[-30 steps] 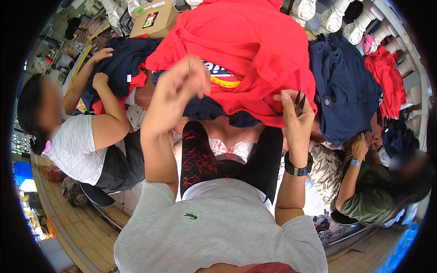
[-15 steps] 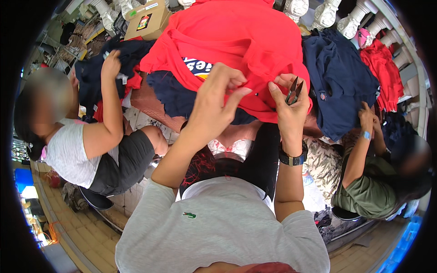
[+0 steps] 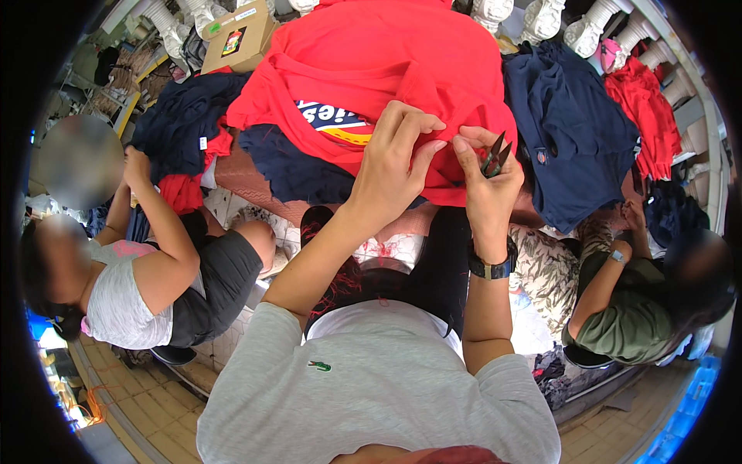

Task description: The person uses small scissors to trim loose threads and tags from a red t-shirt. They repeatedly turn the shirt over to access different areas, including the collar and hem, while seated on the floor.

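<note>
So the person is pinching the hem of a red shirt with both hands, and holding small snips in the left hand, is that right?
Not quite. The head view shows the small dark snips in the right hand, not the left. The rest holds: the left hand and the right one both pinch the edge of the red shirt.

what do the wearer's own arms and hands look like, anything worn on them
Both forearms are bare and come out of short light grey sleeves of a polo-type shirt with a small green emblem on the chest. The right wrist carries a black wristwatch with a dark strap. The left hand and right hand wear no gloves; no rings are discernible.
</note>
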